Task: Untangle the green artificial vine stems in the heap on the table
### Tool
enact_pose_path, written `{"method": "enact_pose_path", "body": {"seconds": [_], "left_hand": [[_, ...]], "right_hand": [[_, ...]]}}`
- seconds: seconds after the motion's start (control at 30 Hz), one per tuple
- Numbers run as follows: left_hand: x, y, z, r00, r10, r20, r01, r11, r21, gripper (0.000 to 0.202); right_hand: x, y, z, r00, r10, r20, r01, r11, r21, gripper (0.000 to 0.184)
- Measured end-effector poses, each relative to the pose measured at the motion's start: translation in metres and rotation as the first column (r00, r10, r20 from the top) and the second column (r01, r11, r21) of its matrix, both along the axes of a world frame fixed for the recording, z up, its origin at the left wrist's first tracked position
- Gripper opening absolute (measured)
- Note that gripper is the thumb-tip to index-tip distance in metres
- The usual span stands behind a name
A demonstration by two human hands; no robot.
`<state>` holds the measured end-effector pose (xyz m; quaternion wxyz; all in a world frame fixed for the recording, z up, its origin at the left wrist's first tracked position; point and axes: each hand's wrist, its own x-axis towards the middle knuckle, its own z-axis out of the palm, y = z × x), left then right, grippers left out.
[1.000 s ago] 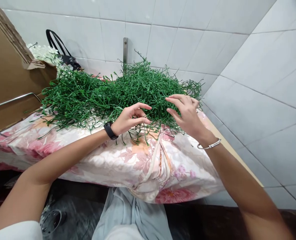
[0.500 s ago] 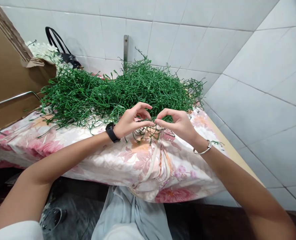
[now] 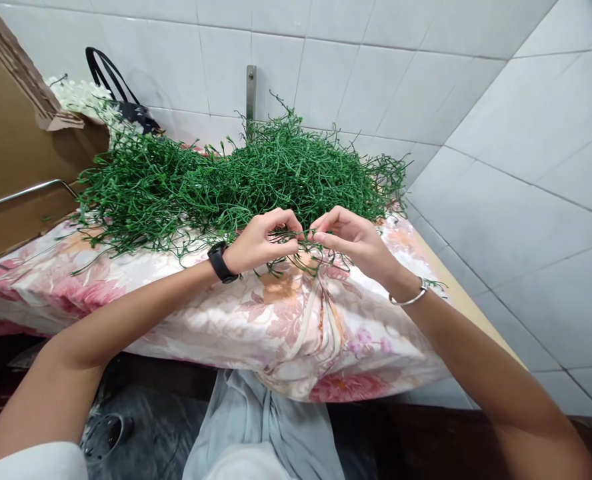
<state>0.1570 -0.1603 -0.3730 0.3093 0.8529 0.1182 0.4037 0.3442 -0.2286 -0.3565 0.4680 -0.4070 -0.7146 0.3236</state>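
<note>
Both hands meet over the front of a large heap of thin green plastic flower stems point(image 3: 296, 167). My left hand point(image 3: 263, 243), with a black watch at the wrist, is closed in a pinch on a green stem point(image 3: 281, 235). Beside it my right hand point(image 3: 349, 240), wearing a silver bangle, pinches at the right end of the same stem, fingertips nearly touching the left ones. Several loose stems point(image 3: 276, 267) hang and lie just below the hands on the floral cloth point(image 3: 256, 327). The exact grip at the fingertips is partly hidden.
A cardboard box point(image 3: 16, 133) with a metal rod point(image 3: 26, 193) stands at the left. Behind it are white artificial flowers point(image 3: 83, 97) and a black bag point(image 3: 139, 117). White tiled walls point(image 3: 376, 80) close off the back and right. A metal bracket point(image 3: 251, 100) rises behind the heap.
The left fingers have closed from a wider curl onto the stem. My right fingers have shifted slightly and stay pinched. The heap looks the same.
</note>
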Motion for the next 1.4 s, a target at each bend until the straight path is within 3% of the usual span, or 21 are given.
{"method": "enact_pose_path", "body": {"seconds": [0.2,0.37,0.6,0.77,0.9,1.03,1.13,1.2,1.27,1.4], "left_hand": [[0.001,-0.001,-0.001,0.996,-0.088,-0.010,0.086,0.988,-0.132,0.010],[0.003,0.000,-0.001,0.995,0.009,-0.099,-0.003,0.998,0.062,0.026],[0.004,0.006,-0.009,0.981,0.120,-0.154,-0.062,0.940,0.336,0.025],[0.005,0.006,-0.013,0.979,0.146,-0.142,-0.078,0.913,0.401,0.021],[0.007,0.005,-0.013,0.975,0.158,-0.156,-0.084,0.913,0.399,0.025],[0.006,0.005,-0.012,0.979,0.105,-0.175,-0.049,0.953,0.297,0.029],[0.003,0.009,-0.013,0.982,-0.003,-0.189,0.026,0.993,0.119,0.028],[0.001,0.013,-0.015,0.981,-0.074,-0.177,0.071,0.997,-0.027,0.029],[0.000,0.015,-0.016,0.986,-0.112,-0.126,0.090,0.982,-0.167,0.032],[0.001,0.015,-0.014,0.992,-0.120,0.024,0.122,0.949,-0.291,0.035]], "right_hand": [[0.000,0.001,0.000,0.998,0.003,0.057,-0.002,1.000,-0.008,0.026],[-0.001,0.000,0.000,0.981,0.001,0.196,-0.006,1.000,0.022,0.025],[0.004,0.001,0.001,0.893,-0.097,0.439,0.073,0.995,0.071,0.025],[0.007,0.004,-0.003,0.758,-0.211,0.617,0.086,0.970,0.226,0.023],[0.005,0.004,-0.005,0.769,-0.298,0.566,0.140,0.942,0.305,0.020],[0.000,0.000,-0.003,0.857,-0.288,0.427,0.197,0.949,0.246,0.023],[0.006,-0.001,0.004,0.965,-0.218,0.148,0.197,0.970,0.141,0.028],[0.016,0.001,0.012,0.973,-0.231,-0.010,0.230,0.960,0.157,0.029],[0.027,0.004,0.019,0.950,-0.311,-0.025,0.308,0.923,0.231,0.029],[0.039,0.010,0.022,0.850,-0.495,0.180,0.393,0.824,0.408,0.028]]}}
